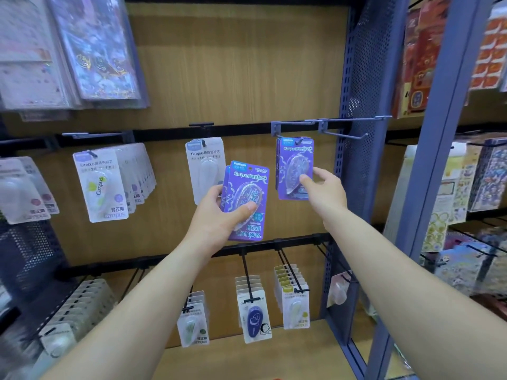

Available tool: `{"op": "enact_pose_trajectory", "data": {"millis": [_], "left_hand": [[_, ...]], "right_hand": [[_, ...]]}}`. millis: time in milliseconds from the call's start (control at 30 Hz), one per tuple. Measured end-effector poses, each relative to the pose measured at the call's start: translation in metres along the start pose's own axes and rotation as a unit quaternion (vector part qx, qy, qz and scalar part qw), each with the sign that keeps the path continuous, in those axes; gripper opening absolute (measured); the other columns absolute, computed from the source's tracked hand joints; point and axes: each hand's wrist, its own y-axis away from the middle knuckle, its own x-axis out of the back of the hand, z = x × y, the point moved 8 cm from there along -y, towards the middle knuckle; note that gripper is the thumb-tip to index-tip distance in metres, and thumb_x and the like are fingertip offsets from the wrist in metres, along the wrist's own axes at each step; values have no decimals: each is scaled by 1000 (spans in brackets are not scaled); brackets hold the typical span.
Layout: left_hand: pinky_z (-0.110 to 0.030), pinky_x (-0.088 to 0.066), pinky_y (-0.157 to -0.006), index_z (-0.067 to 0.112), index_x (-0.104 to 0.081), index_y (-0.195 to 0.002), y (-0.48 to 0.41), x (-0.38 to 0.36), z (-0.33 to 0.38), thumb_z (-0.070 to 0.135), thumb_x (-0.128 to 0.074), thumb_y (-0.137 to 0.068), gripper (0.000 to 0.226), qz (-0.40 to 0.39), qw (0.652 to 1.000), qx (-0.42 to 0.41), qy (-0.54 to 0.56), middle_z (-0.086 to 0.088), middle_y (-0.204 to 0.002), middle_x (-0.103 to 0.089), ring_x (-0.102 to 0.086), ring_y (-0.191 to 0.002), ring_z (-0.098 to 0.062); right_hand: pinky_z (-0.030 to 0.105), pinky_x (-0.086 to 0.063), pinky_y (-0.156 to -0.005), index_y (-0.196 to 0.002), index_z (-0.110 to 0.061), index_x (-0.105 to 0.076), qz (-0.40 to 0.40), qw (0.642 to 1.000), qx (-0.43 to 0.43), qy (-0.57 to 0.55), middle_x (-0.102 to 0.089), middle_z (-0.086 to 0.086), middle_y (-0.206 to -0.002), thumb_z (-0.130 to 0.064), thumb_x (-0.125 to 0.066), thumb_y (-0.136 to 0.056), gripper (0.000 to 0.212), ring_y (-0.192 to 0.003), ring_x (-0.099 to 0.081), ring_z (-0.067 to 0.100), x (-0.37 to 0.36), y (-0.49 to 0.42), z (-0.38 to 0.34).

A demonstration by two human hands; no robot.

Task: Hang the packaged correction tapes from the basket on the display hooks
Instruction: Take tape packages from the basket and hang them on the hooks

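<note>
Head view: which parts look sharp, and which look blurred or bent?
Head view: the held purple pack in the left hand and the hanging purple pack pinched by the right hand are sharp; the sheets at upper left are blurred; the blue upright leans, bent by the wide lens.

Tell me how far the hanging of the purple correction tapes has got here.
Done: the hanging purple packs sit on the upper right hook, and the right hand pinches the front one. In hand: the left hand grips the spare purple packs, at least two. Left: those need hanging; the basket is out of view, so remaining stock cannot be told.
</note>
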Motion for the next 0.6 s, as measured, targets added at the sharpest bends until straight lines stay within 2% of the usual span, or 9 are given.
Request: {"op": "enact_pose_trajectory", "data": {"millis": [33,100,200,267,333,433,500,567,600], "left_hand": [[-15,-56,-63,23,-52,-123,-1,-1,-1,34,-82,-81,53,-2,1000,1,5,9,-112,-71,-74,-91,-5],[-14,-55,-61,23,-54,-119,-2,-4,-2,30,-84,-79,51,-4,1000,1,16,7,-110,-72,-74,-88,-3],[-15,-55,-64,22,-56,-116,-4,-12,-7,25,-87,-76,50,-11,1000,-1,27,5,-109,-74,-74,-86,-3],[-24,-60,-75,17,-57,-123,-4,-19,-9,28,-88,-71,61,-20,999,-1,34,1,-113,-75,-75,-93,-10],[-32,-61,-83,16,-56,-124,-5,-27,-8,35,-88,-65,70,-28,999,-1,39,1,-114,-75,-75,-97,-13],[-37,-61,-85,18,-56,-121,-7,-37,-3,40,-87,-67,66,-34,999,-1,30,4,-114,-74,-75,-98,-13],[-43,-61,-86,22,-57,-117,-13,-37,-1,33,-80,-85,42,-19,999,2,32,4,-114,-74,-74,-98,-15],[-40,-61,-83,27,-56,-112,-20,-33,3,25,-69,-97,20,-3,1000,3,31,2,-117,-72,-73,-98,-16],[-37,-60,-81,27,-56,-112,-23,-31,5,23,-67,-98,18,1,1000,2,31,1,-117,-72,-73,-99,-15]], "right_hand": [[32,-47,-78,-141,-28,-53,13,998,6,59,-60,-7,-128,-43,-62,-98,47,-98,-58,11,1,3,1],[30,-45,-81,-128,-23,-62,20,998,30,50,-65,-8,-118,-41,-64,-97,36,-98,-60,12,1,18,1],[30,-56,-75,-102,-19,-70,-110,990,44,-77,-77,1,-94,-31,-63,-99,14,-86,-73,16,-24,49,1],[33,-60,-75,-109,-18,-66,-193,975,22,-111,-78,2,-96,-32,-65,-98,17,-85,-76,17,-40,62,2],[39,-63,-81,-115,-15,-62,-221,967,-5,-130,-78,3,-101,-30,-72,-94,28,-89,-77,20,-46,63,5],[38,-63,-79,-115,-10,-62,-226,965,-4,-135,-78,6,-105,-23,-77,-90,31,-91,-77,22,-41,54,5],[33,-62,-71,-115,-10,-63,-200,966,13,-162,-78,5,-106,-18,-73,-93,25,-91,-77,21,-31,43,-1],[35,-63,-73,-118,-13,-64,-153,969,42,-189,-77,3,-109,-17,-68,-97,21,-97,-76,20,-15,28,-9],[35,-63,-77,-118,-16,-65,-131,972,59,-187,-77,1,-110,-17,-66,-99,19,-100,-75,19,-8,21,-13]]}}
